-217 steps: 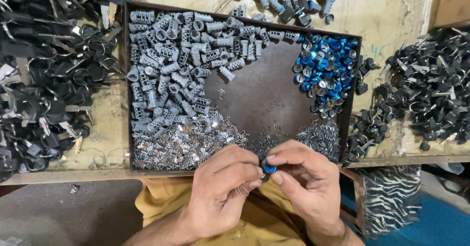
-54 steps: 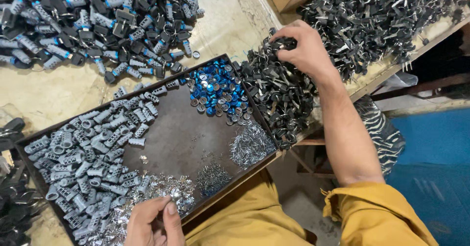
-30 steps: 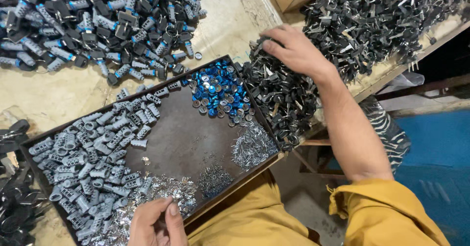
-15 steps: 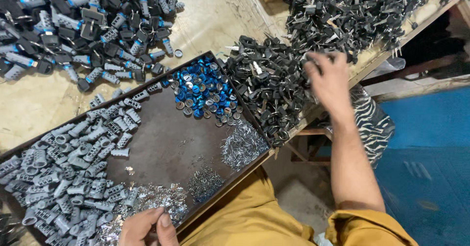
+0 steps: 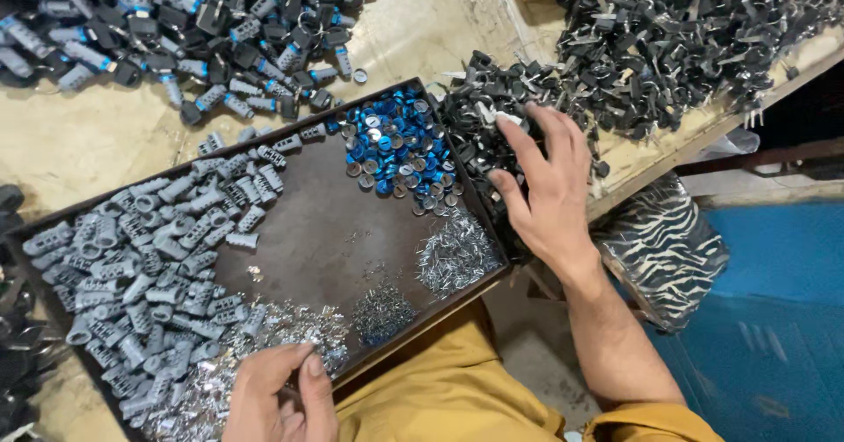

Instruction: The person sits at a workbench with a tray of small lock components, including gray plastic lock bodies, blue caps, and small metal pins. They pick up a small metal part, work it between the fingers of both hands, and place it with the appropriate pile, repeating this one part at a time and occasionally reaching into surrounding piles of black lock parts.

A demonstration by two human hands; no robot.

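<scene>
A dark tray (image 5: 327, 231) lies in front of me. It holds grey ribbed cylinders (image 5: 149, 257) on the left, blue caps (image 5: 396, 148) at the far right, small silver pins (image 5: 457, 250) and shiny metal pieces (image 5: 264, 336) near the front. My left hand (image 5: 281, 396) is at the tray's near edge over the shiny pieces, with thumb pressed to fingers; anything inside them is hidden. My right hand (image 5: 545, 187) rests with fingers spread on a heap of black parts (image 5: 479, 112) just right of the tray, its index tip beside a silvery piece.
A bigger heap of black clipped parts (image 5: 677, 38) covers the bench at the far right. Grey, black and blue assembled pieces (image 5: 202, 20) are piled at the far left. Zebra-patterned cloth (image 5: 664, 249) hangs under the bench edge. My yellow clothing (image 5: 440, 389) is below.
My right hand has drawn back from the far black heap to the black parts beside the tray. My left hand has stayed at the tray's near edge.
</scene>
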